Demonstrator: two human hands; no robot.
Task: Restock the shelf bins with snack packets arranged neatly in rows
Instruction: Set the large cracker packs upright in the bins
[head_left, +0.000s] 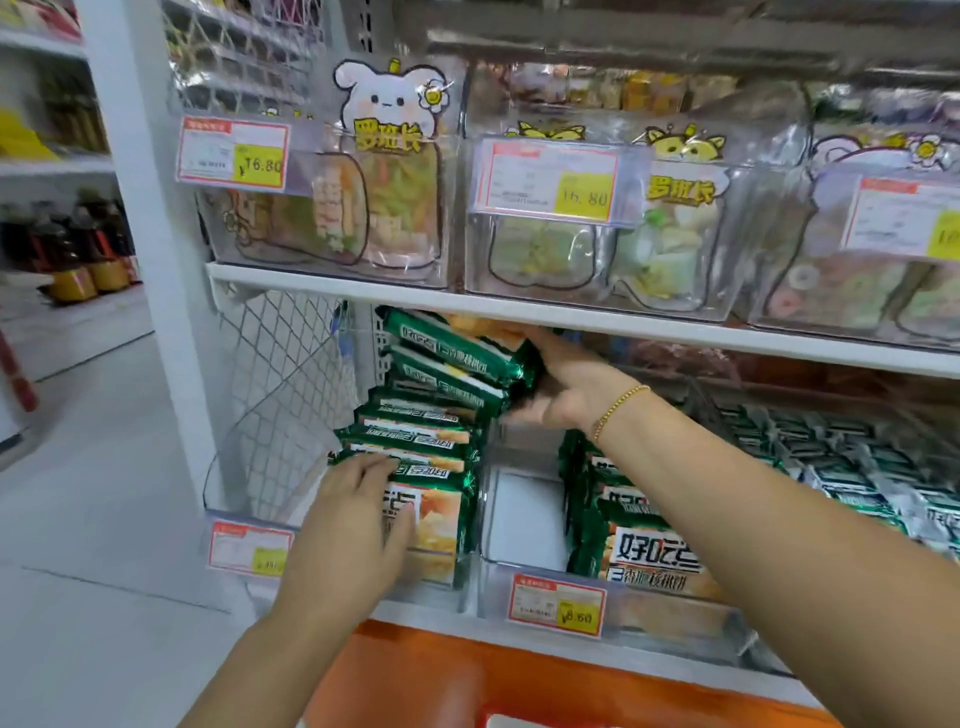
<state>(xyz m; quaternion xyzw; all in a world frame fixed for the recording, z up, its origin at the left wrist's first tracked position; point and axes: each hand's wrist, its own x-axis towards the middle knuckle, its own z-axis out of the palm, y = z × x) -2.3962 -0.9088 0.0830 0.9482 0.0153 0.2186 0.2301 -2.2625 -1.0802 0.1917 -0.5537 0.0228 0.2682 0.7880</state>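
Observation:
A row of green snack packets (415, 436) stands upright in the leftmost clear bin (441, 592) on the lower shelf. My left hand (358, 514) lies flat on the front packet of that row, fingers straight. Higher up, my right hand (566, 384) grips a bunch of green packets (457, 353) at the back of the same row, just under the upper shelf edge. The middle bin (524, 519) holds more of the same green packets (623, 525) on its right side, with a bare white gap on its left.
A white upper shelf (571, 317) carries clear bins of bagged sweets with price tags. Darker green-and-silver packets (857, 467) fill the bin at the right. A wire mesh panel (280, 374) closes the shelf's left end. An orange panel (467, 675) runs below. Aisle floor lies at the left.

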